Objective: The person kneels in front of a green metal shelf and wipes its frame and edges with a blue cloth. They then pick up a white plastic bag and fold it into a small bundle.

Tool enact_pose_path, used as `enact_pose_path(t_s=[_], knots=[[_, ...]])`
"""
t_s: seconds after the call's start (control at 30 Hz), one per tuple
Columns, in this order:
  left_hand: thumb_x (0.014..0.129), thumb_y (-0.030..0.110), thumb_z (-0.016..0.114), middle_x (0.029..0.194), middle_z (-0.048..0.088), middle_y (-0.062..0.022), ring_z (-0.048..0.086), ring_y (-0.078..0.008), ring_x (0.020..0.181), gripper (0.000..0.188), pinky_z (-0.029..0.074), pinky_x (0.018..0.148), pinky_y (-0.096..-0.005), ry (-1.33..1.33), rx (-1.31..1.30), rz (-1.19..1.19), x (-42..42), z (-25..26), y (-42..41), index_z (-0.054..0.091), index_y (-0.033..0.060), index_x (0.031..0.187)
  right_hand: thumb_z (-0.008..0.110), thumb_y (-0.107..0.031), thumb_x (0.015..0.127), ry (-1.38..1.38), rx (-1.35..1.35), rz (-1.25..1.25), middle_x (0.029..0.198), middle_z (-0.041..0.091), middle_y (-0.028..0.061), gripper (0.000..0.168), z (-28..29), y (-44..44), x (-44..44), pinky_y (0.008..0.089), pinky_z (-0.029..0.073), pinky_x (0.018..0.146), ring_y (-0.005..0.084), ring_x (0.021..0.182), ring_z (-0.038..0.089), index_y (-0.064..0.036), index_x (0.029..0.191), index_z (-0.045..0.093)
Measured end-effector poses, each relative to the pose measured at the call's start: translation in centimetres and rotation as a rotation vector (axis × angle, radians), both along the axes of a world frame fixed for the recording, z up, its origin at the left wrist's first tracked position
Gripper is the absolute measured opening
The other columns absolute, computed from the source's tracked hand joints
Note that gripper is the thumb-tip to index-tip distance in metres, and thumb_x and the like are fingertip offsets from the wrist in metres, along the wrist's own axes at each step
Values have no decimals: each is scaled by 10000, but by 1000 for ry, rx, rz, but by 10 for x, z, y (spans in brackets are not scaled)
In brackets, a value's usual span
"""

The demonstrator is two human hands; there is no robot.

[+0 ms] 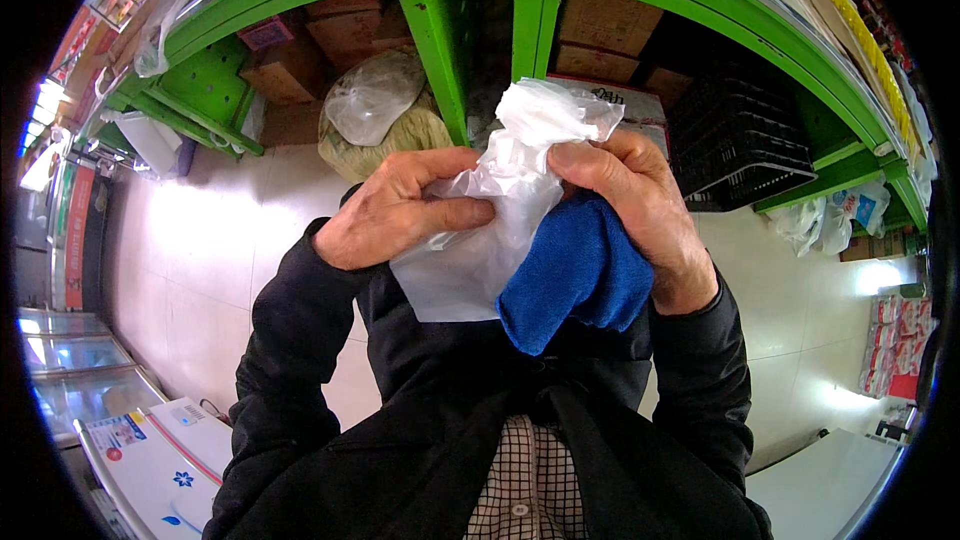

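A thin translucent plastic bag (pixel 465 277) hangs between my two hands in front of my chest, its gathered white top (pixel 544 111) bunched above the fingers. My left hand (pixel 412 199) pinches the bag's side between thumb and forefinger. On the other side, my right hand (pixel 634 199) grips the bag near the bunched part. A dark blue cloth (pixel 577 270) droops from beneath my right hand, beside the bag. The right fingers are partly hidden behind the plastic and the cloth.
Green metal stands (pixel 442 52) cross the front, with cardboard boxes (pixel 607 22) and stacked black plastic crates (pixel 735 135) underneath. A bulky sack (pixel 390 124) sits on the tiled floor (pixel 210 232). White chest freezers (pixel 150 457) stand at lower left. Red-and-white packs (pixel 892 337) are stacked at right.
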State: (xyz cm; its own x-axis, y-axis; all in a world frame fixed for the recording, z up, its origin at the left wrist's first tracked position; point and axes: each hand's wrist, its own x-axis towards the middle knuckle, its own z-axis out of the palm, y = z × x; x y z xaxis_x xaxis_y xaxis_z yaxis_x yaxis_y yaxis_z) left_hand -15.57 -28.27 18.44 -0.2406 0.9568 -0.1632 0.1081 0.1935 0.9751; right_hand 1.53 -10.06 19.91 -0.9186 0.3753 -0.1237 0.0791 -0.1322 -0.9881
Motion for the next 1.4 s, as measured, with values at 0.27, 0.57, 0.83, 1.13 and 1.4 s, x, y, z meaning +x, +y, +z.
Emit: enact_pose_path(t_s=[0.27, 0.57, 0.83, 1.13, 1.4], knots=[[858, 506, 764, 1065, 708, -153, 687, -225, 928, 685, 554, 837, -345, 202, 90, 12, 8, 21, 5, 638, -65, 1217, 669, -276, 941, -5, -52, 87, 968, 711, 99, 377, -1, -3, -3, 253, 533, 760, 134, 840, 668, 47, 1133, 703], [888, 287, 737, 973, 710, -69, 649, -146, 864, 427, 515, 818, -290, -264, 298, 340, 26, -14, 14, 685, -35, 1164, 701, -213, 899, -6, -143, -42, 950, 703, 74, 300, -2, -15, -10, 237, 505, 761, 124, 836, 642, 21, 1086, 708], [909, 269, 705, 1014, 722, -82, 689, -154, 854, 383, 547, 819, -261, -498, 250, 381, 26, -14, 13, 683, -21, 1159, 706, -302, 902, -7, -149, -88, 858, 661, 60, 363, -9, -17, -14, 233, 489, 691, 110, 765, 606, 29, 1050, 696], [895, 318, 685, 976, 693, -63, 652, -159, 891, 392, 522, 854, -285, -322, 148, 275, 26, -11, 7, 685, 20, 1149, 632, -246, 981, 165, 95, -53, 891, 647, 19, 245, -18, 3, -16, 239, 489, 721, 75, 806, 579, -16, 1046, 686], [852, 298, 686, 979, 650, -65, 613, -154, 916, 423, 491, 867, -283, -273, 204, 266, 23, -18, 10, 627, 27, 1171, 606, -140, 932, 216, 48, -105, 933, 657, 21, 205, -23, 1, -13, 233, 494, 770, 82, 831, 595, -27, 1094, 661]])
